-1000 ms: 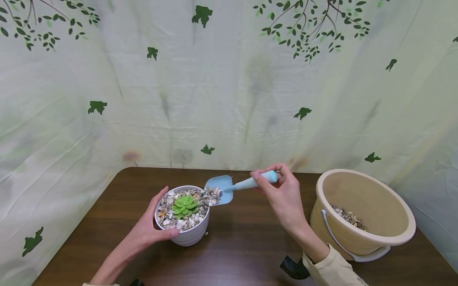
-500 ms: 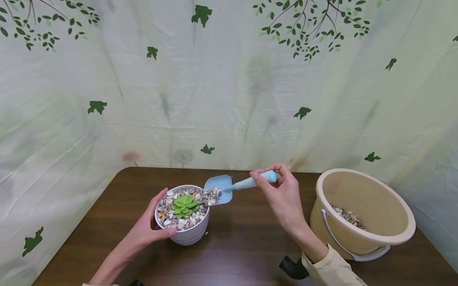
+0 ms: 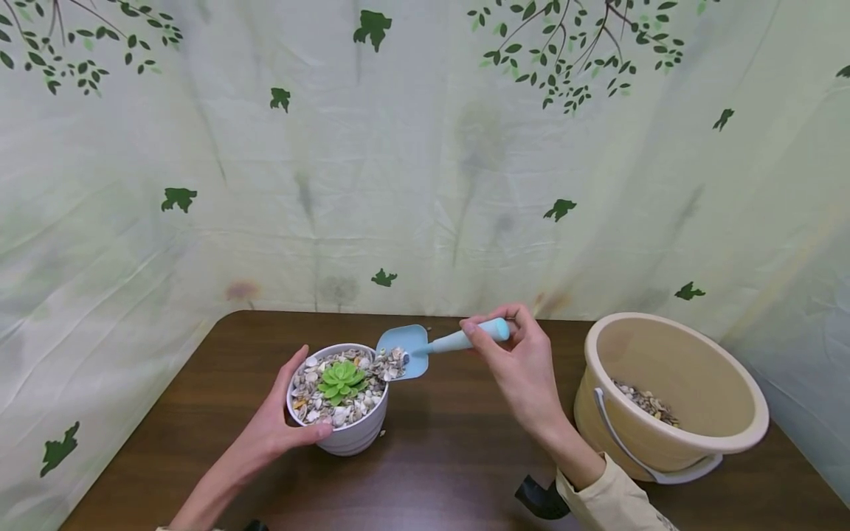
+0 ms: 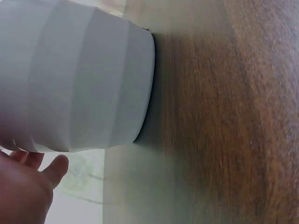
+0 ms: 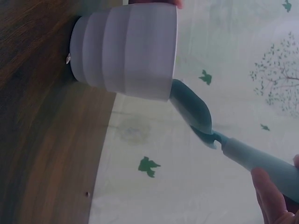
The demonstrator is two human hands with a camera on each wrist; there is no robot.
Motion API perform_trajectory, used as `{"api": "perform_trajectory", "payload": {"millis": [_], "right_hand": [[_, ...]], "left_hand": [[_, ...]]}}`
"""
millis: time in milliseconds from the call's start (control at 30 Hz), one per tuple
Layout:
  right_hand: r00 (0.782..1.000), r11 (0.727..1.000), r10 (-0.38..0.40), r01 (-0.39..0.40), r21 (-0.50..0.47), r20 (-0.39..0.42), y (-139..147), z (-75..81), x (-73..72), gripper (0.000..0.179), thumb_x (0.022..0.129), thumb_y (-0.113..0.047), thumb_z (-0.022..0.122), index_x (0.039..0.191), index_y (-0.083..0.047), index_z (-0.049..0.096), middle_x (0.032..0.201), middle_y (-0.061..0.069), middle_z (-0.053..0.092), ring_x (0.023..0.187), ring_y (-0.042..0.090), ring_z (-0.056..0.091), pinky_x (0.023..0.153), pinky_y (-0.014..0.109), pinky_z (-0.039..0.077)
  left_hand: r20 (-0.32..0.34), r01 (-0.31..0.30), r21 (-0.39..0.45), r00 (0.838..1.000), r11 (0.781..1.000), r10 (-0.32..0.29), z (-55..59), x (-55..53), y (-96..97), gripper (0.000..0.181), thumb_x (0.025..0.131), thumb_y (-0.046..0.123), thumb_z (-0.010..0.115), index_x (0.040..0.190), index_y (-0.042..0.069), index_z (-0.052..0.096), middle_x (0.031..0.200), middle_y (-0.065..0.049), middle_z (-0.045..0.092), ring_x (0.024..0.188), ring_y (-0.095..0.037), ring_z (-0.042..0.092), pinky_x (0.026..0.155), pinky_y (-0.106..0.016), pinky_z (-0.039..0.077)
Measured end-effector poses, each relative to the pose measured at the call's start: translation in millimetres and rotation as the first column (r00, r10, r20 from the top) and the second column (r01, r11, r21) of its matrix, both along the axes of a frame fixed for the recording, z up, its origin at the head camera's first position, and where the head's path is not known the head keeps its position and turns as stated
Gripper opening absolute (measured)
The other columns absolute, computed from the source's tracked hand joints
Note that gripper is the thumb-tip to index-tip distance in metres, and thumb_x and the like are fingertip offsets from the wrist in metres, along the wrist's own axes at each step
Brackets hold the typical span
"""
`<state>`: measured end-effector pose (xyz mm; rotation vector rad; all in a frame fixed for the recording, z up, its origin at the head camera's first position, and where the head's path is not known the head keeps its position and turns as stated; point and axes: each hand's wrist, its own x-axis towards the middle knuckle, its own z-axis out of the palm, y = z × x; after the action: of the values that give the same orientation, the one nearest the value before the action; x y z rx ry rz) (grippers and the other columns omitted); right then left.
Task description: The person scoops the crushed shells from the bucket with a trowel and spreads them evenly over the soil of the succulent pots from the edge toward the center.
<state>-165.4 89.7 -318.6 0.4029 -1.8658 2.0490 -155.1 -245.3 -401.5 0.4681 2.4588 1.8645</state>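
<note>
A white ribbed flower pot (image 3: 352, 441) stands upright on the table, filled with pale stone chips (image 3: 307, 394) around a green succulent (image 3: 341, 381). My left hand (image 3: 282, 420) holds the pot from the left, thumb at the near rim and fingers along the far side. With my right hand (image 3: 521, 369) I grip a light-blue hand trowel (image 3: 458, 341) by its handle. Its blade (image 5: 191, 107) meets the pot's rim in the right wrist view. Stone chips (image 3: 393, 361) lie on the front of the blade, joining those in the pot.
At the right of the table stands a beige bucket (image 3: 674, 339) with a grey handle and some stone chips (image 3: 644, 402) at its bottom. The brown wooden table (image 3: 438, 472) ends at a pale leaf-patterned curtain (image 3: 432, 184). A small chip (image 5: 68, 59) lies beside the pot's base.
The whole head view shifts very slightly to the left. The hands, the trowel and the pot stay in almost the same places.
</note>
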Motion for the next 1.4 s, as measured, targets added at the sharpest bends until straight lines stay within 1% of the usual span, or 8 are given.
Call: {"api": "perform_trajectory", "payload": {"millis": [300,433,567,700,933,1133,1267,1400], "right_hand": [[1.000,1.000,-0.007,0.007,0.027,-0.004,-0.8,0.1,1.2,0.031,0.087,-0.010,0.076,0.100,0.004,0.052,0.099,0.017,0.071,0.093,0.028,0.069,0.075,0.039,0.056],[1.000,0.999,-0.016,0.016,0.044,-0.007,-1.5,0.0,1.4,0.031,0.087,-0.011,0.076,0.100,0.003,0.052,0.099,0.016,0.071,0.091,0.027,0.070,0.075,0.038,0.056],[1.000,0.998,-0.024,0.024,0.055,-0.011,-2.2,0.2,2.3,0.031,0.086,-0.012,0.076,0.100,0.002,0.052,0.098,0.014,0.072,0.091,0.026,0.070,0.075,0.038,0.056],[0.999,0.997,-0.030,0.031,0.069,-0.020,-2.9,1.1,3.2,0.030,0.087,-0.013,0.076,0.099,0.002,0.053,0.098,0.013,0.072,0.091,0.025,0.070,0.075,0.037,0.056],[0.999,0.997,-0.030,0.032,0.075,-0.037,-5.4,2.2,4.5,0.029,0.087,-0.013,0.075,0.099,0.001,0.053,0.099,0.013,0.072,0.090,0.025,0.070,0.075,0.039,0.056],[0.999,0.996,-0.032,0.036,0.076,-0.044,-7.6,2.2,5.5,0.028,0.087,-0.012,0.076,0.099,0.000,0.053,0.098,0.009,0.073,0.090,0.025,0.070,0.075,0.037,0.056],[0.998,0.996,-0.035,0.039,0.077,-0.052,-8.2,1.7,5.9,0.028,0.087,-0.011,0.076,0.099,0.000,0.053,0.098,0.008,0.073,0.088,0.026,0.069,0.074,0.036,0.056],[0.998,0.997,-0.036,0.040,0.073,-0.061,-9.1,2.2,6.8,0.027,0.087,-0.009,0.075,0.100,0.000,0.053,0.099,0.010,0.073,0.087,0.026,0.069,0.074,0.037,0.056]], "left_hand": [[0.006,-0.020,-0.044,1.000,0.999,0.020,0.2,1.2,0.4,0.104,0.077,0.010,0.080,0.157,0.022,0.015,0.153,-0.018,0.022,0.129,-0.033,0.035,0.093,-0.017,0.035],[-0.002,0.003,-0.026,1.000,1.000,-0.003,-0.1,1.8,-2.1,0.100,0.078,0.009,0.078,0.157,0.027,0.017,0.153,-0.016,0.024,0.128,-0.026,0.037,0.094,-0.017,0.036],[-0.014,0.008,-0.026,1.000,1.000,-0.008,-0.1,1.4,-3.3,0.098,0.079,0.008,0.077,0.156,0.024,0.019,0.151,-0.017,0.028,0.123,-0.019,0.043,0.093,-0.019,0.038],[-0.009,-0.004,-0.031,1.000,1.000,0.003,0.7,0.9,-2.6,0.098,0.078,0.009,0.079,0.156,0.020,0.020,0.148,-0.019,0.031,0.120,-0.023,0.047,0.091,-0.020,0.041],[0.005,-0.009,-0.006,1.000,1.000,0.009,0.6,-1.2,0.4,0.107,0.076,0.007,0.080,0.157,0.024,0.013,0.151,-0.017,0.026,0.126,-0.030,0.040,0.093,-0.018,0.039],[-0.009,-0.035,-0.047,0.999,0.998,0.035,-0.2,2.0,1.5,0.107,0.075,0.011,0.082,0.157,0.022,0.014,0.151,-0.018,0.026,0.128,-0.033,0.036,0.093,-0.016,0.036],[0.008,-0.015,-0.023,1.000,1.000,0.015,-0.9,3.2,-0.7,0.102,0.078,0.010,0.079,0.157,0.023,0.015,0.153,-0.017,0.024,0.129,-0.030,0.036,0.093,-0.017,0.037],[0.020,0.018,0.028,1.000,0.999,-0.018,-1.0,2.4,-2.3,0.097,0.081,0.007,0.075,0.157,0.021,0.016,0.151,-0.018,0.025,0.124,-0.019,0.043,0.090,-0.021,0.043]]}}
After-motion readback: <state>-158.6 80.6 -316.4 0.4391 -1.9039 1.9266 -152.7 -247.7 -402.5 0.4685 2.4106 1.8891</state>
